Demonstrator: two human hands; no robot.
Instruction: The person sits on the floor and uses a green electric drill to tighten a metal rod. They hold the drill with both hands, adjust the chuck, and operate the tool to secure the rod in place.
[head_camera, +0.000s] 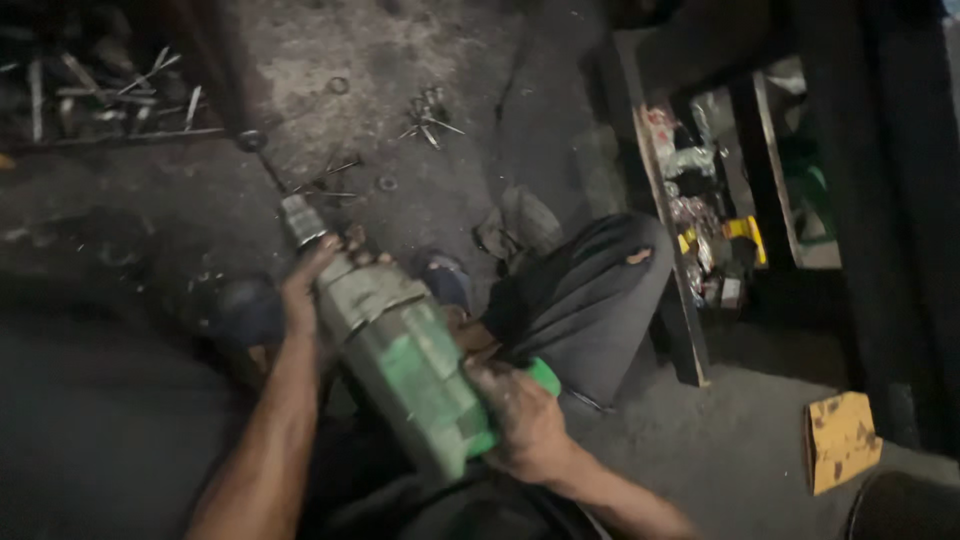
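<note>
I hold a large green and grey power drill (405, 365) tilted with its nose toward the upper left. My left hand (305, 285) is wrapped around the grey front housing just behind the metal chuck (300, 220). A thin bit (268, 165) sticks out of the chuck toward a dark upright bar. My right hand (525, 420) grips the green rear handle at the lower middle. Both forearms come up from the bottom edge. My knee in dark trousers (590, 300) is bent just right of the drill.
The dirty concrete floor (400, 60) carries scattered metal scraps and rings (428, 115). Metal rods lie at the top left (90, 95). A dark shelf frame (680, 290) with small packets stands on the right. A yellow stained card (840, 440) lies at the lower right.
</note>
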